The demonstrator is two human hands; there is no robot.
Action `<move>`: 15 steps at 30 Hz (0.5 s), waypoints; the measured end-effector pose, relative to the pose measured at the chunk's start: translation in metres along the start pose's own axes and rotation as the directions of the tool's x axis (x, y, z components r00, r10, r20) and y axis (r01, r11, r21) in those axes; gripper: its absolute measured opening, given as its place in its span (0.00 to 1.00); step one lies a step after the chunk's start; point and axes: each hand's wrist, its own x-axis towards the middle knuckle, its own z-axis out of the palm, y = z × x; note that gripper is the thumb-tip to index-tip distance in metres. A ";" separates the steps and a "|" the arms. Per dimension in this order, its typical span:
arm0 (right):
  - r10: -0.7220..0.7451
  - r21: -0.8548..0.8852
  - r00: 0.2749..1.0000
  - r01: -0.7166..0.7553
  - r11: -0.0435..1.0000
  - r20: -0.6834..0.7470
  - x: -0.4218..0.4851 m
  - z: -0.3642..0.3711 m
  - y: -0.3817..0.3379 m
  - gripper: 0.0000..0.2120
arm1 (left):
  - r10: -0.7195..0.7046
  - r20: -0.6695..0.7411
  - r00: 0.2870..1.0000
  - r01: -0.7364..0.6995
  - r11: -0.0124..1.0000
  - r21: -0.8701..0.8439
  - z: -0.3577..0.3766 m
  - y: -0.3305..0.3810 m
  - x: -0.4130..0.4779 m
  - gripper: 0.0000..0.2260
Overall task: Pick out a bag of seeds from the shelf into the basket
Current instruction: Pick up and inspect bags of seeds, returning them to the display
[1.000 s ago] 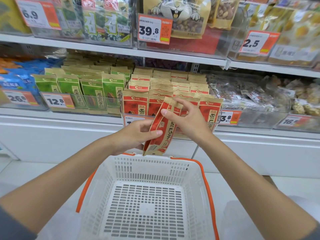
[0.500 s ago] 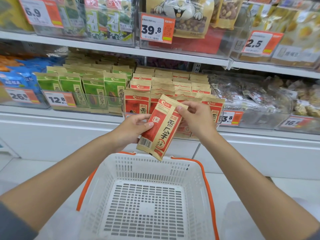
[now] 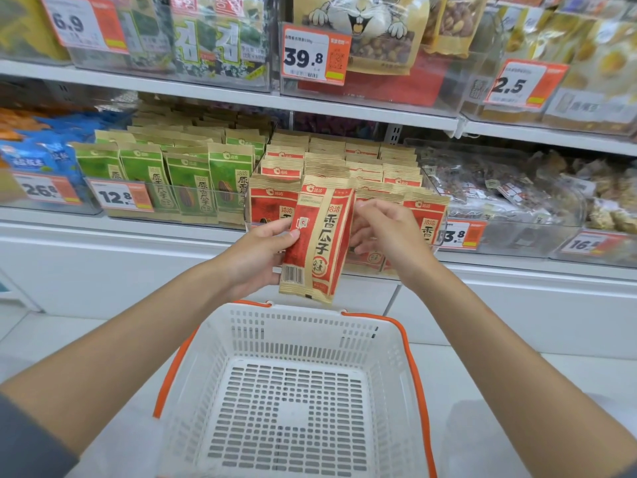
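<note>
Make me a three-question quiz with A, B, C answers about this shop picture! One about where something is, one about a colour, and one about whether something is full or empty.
1. Where is the red seed bag?
A. On the floor
B. In the person's hands, in front of the shelf
C. In a pocket

2. What colour are the handles of the basket?
A. Orange
B. Blue
C. Black

3. How full is the basket?
A. Full
B. Half full
C. Empty

Answers:
1 B: the left hand and the right hand hold the bag by its edges, in front of the shelf.
2 A: orange bars curve along the white basket's sides.
3 C: only its bare slotted bottom shows.
</note>
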 end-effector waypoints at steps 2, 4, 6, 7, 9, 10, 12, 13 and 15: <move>-0.023 -0.061 0.998 0.026 0.998 0.059 -0.002 0.003 0.003 0.13 | -0.006 0.024 1.000 0.006 1.000 0.004 0.002 0.001 0.000 0.14; -0.055 -0.081 0.995 0.062 0.995 0.086 -0.003 0.005 0.003 0.13 | -0.009 0.035 0.999 0.007 0.999 0.047 0.004 0.001 -0.002 0.14; -0.103 -0.113 0.991 0.113 0.987 0.087 -0.004 0.006 0.002 0.12 | 0.009 0.044 0.999 -0.016 0.989 0.148 0.007 0.001 -0.005 0.14; -0.128 -0.131 0.989 0.138 0.982 0.078 -0.005 0.006 0.002 0.12 | 0.023 0.053 0.998 -0.033 0.980 0.195 0.008 0.002 -0.007 0.15; -0.167 -0.171 0.984 0.175 0.970 0.059 -0.005 0.008 0.004 0.13 | 0.032 0.087 0.996 -0.052 0.970 0.238 0.013 0.004 -0.011 0.16; -0.178 -0.190 0.982 0.185 0.964 0.054 -0.006 0.010 0.005 0.13 | 0.026 0.107 0.994 -0.052 0.968 0.247 0.015 0.006 -0.013 0.16; -0.192 -0.205 0.980 0.199 0.958 0.051 -0.006 0.012 0.007 0.12 | 0.023 0.140 0.990 -0.058 0.965 0.257 0.017 0.006 -0.014 0.18; -0.194 -0.197 0.979 0.201 0.960 0.054 -0.006 0.013 0.007 0.12 | 0.023 0.147 0.989 -0.059 0.968 0.245 0.017 0.005 -0.014 0.19; -0.187 -0.162 0.980 0.196 0.967 0.069 -0.006 0.013 0.008 0.11 | 0.014 0.151 0.988 -0.045 0.977 0.208 0.014 0.004 -0.014 0.20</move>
